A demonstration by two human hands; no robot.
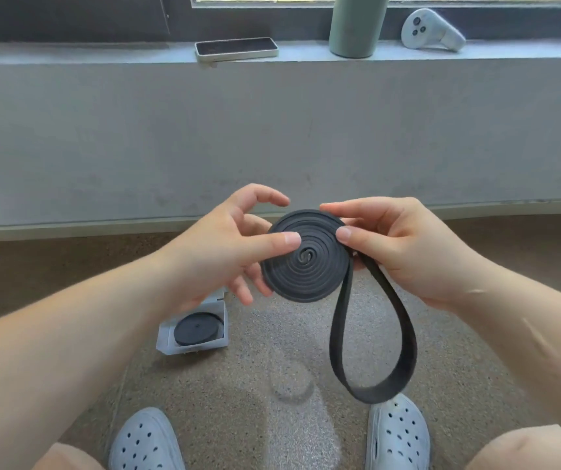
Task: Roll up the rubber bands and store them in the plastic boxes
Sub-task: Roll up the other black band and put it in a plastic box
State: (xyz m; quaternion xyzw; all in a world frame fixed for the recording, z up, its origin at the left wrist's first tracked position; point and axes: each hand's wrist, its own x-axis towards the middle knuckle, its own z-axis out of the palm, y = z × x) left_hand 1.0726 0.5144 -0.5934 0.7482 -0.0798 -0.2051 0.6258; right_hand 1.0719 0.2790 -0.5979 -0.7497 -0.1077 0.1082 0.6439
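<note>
A black rubber band [309, 266] is wound into a flat spiral coil held in mid-air in front of me. Its unrolled end hangs down as a long loop [374, 351] toward the floor. My left hand [224, 252] grips the coil's left side, thumb pressed on its face near the centre. My right hand [404, 245] pinches the coil's right edge where the loose loop leaves it. On the floor below my left wrist lies an open clear plastic box [167, 337] with another rolled black band [198, 329] inside.
A grey low wall rises ahead, its sill holding a phone [236, 49], a green bottle [357, 25] and a white controller [431, 28]. My feet in pale clogs [145, 442] [399, 435] rest on the speckled floor.
</note>
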